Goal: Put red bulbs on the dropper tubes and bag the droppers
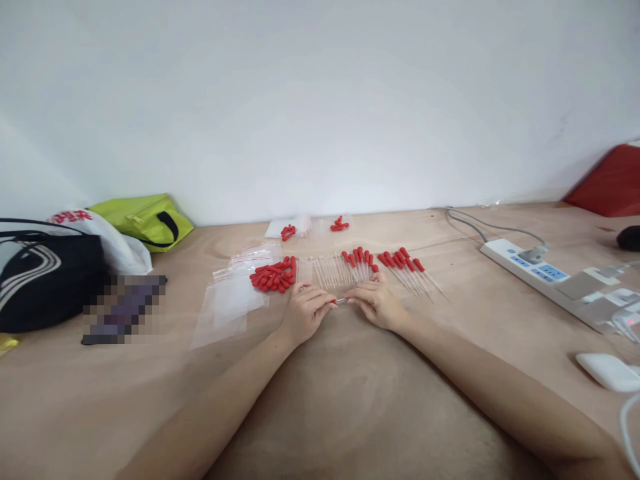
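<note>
Taking the clock from where your fingertips met, see-through zip bags (pixel 220 312) lay at nine o'clock on the table (pixel 310 413). At ten, a pile of loose red bulbs (pixel 273 277) waited, joined to no tube that showed. Farther off, at eleven, sat a small red cluster (pixel 288 232). Your left hand (pixel 307 312) appeared to pinch a red bulb (pixel 333 303) between thumb and fingers. Bare tubes (pixel 327 270) stretched in a row at twelve, with none of their bulbs on. A thin tube (pixel 342 301) bridged your hands, its left end at that bulb; whether it was seated, you could not tell. Bulb-topped tubes (pixel 358 255) fanned out at one. Your right hand (pixel 375 300) appeared pinched on the tube's other end. More finished-looking pieces (pixel 401 257) lay at two. By that count, the work seemed partway along, with the bare row and loose pile left.
</note>
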`<state>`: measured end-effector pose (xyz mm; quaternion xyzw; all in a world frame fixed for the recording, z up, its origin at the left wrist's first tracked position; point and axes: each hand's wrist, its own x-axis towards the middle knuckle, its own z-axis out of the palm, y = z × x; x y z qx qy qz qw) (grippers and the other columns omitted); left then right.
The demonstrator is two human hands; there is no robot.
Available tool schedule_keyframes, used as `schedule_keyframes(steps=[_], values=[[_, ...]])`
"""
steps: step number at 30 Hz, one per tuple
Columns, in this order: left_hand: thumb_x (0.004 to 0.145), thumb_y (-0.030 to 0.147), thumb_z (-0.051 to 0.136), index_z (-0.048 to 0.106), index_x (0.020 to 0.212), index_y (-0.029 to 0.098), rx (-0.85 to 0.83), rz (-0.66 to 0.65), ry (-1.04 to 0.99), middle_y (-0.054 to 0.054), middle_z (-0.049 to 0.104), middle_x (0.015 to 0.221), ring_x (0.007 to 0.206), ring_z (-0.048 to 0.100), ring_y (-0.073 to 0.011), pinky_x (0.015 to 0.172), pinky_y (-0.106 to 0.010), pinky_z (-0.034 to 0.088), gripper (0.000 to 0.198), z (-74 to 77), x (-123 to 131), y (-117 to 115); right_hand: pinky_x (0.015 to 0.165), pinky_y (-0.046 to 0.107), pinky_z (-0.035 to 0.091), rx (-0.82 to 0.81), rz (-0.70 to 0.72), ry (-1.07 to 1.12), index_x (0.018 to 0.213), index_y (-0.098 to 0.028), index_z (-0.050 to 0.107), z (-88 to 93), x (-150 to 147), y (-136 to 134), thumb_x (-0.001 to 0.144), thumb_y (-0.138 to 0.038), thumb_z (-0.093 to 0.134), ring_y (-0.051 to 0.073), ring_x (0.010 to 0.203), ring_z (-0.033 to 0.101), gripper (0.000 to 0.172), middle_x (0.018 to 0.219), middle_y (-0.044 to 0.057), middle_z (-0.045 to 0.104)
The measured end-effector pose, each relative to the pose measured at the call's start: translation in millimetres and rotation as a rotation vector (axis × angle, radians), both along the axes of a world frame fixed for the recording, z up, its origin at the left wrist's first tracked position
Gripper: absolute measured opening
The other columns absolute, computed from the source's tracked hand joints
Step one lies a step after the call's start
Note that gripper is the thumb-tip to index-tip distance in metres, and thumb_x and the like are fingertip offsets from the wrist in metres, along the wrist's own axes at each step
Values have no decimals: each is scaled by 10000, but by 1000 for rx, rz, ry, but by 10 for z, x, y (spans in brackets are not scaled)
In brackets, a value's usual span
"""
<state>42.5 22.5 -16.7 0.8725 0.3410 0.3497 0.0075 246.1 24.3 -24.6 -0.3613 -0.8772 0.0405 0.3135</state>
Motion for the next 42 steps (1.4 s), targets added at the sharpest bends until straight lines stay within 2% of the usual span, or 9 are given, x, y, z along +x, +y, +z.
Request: schedule_keyframes(steps=[3, 8, 10, 16, 23, 30, 37, 42], values=[[878, 297, 437, 610, 765, 211, 31, -6, 25, 24, 670, 701, 655, 597, -117, 868, -359, 277, 224, -19, -2, -12, 729, 292, 230, 22, 15, -26, 881, -198, 613, 15, 1, -15, 883, -256, 382, 112, 706, 561, 238, 791, 12, 663], [863, 284, 459, 602, 754, 202, 79, 47, 107, 19, 662, 695, 653, 587, -127, 919, -393, 237, 198, -10, 20, -38, 672, 300, 210, 156, -101, -111, 804, -180, 623, 34, -78, -95, 870, -212, 376, 123, 639, 529, 258, 683, 20, 642], [860, 283, 460, 597, 748, 197, 91, 52, 130, 17, 659, 690, 649, 582, -127, 925, -392, 236, 196, 7, 22, -36, 658, 300, 207, 202, -106, -129, 796, -176, 626, 36, -104, -105, 874, -205, 371, 121, 616, 518, 268, 654, 20, 634], [851, 323, 484, 602, 775, 215, 70, 68, 73, 28, 668, 720, 720, 590, -128, 949, -383, 205, 177, 54, -52, 23, 723, 297, 231, 249, -82, -75, 881, -171, 616, 63, -16, -52, 893, -266, 386, 122, 689, 540, 249, 779, 40, 661], [855, 300, 469, 603, 754, 219, -15, 68, 9, 26, 675, 718, 719, 588, -128, 937, -382, 194, 186, 39, -54, 0, 704, 304, 230, 248, -54, -34, 807, -151, 614, 54, 35, -62, 866, -179, 393, 109, 603, 507, 231, 667, 19, 634], [851, 290, 454, 592, 752, 206, -51, 48, -7, 17, 654, 705, 708, 577, -128, 907, -375, 216, 189, 28, -13, -57, 677, 298, 216, 236, -45, 52, 778, -146, 617, 26, -11, -102, 850, -177, 403, 96, 556, 479, 228, 633, 10, 614], [846, 283, 464, 592, 758, 208, -42, 17, 0, 24, 660, 715, 729, 584, -126, 916, -373, 204, 173, 16, -2, -60, 674, 297, 210, 222, -48, 8, 794, -151, 623, -17, -34, -101, 843, -174, 405, 104, 586, 471, 225, 664, 19, 616], [859, 283, 454, 603, 797, 222, -24, 50, 49, 28, 675, 754, 768, 593, -131, 937, -383, 186, 173, 58, -28, -13, 692, 310, 205, 198, -79, -130, 827, -169, 632, 94, -58, -94, 861, -225, 398, 128, 674, 464, 243, 706, 31, 619]])
